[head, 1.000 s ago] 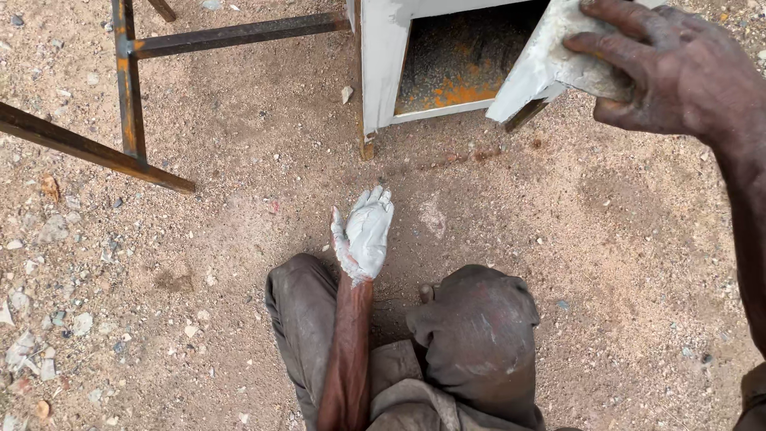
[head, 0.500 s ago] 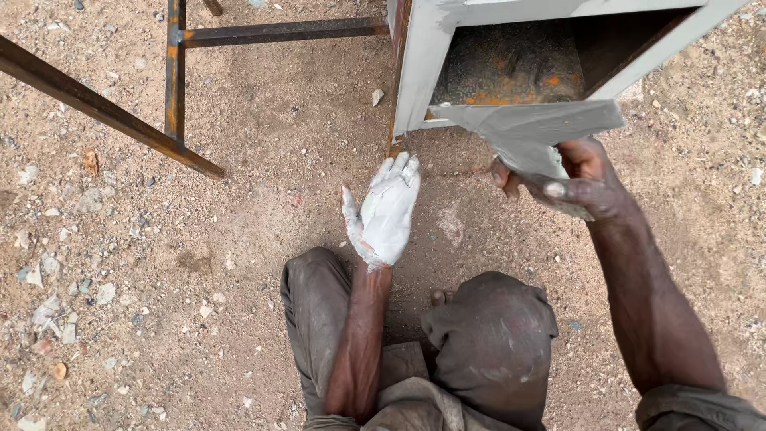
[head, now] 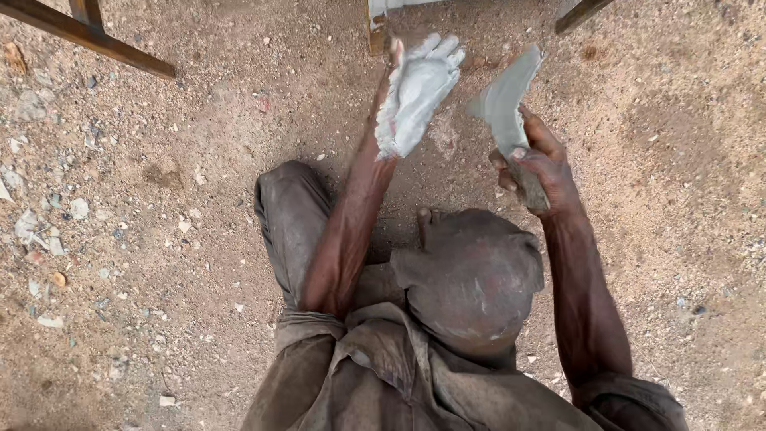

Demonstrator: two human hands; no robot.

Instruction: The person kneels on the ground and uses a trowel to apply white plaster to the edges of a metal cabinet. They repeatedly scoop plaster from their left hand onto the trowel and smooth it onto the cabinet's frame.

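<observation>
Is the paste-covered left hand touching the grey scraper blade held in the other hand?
Apart: the head view shows bare ground between the left hand and the scraper blade.

Bare sandy ground (head: 159, 239) strewn with small stones (head: 78, 209), rusty metal frame legs (head: 96, 44) standing on it.

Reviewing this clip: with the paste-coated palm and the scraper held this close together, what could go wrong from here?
The left hand is coated in pale grey paste, open and bare; long skin contact might irritate it. The right hand holds a flat scraper whose edge points toward that open palm, so a slip could nick it. Paste may also drop onto the gravel ground and pick up grit.
</observation>
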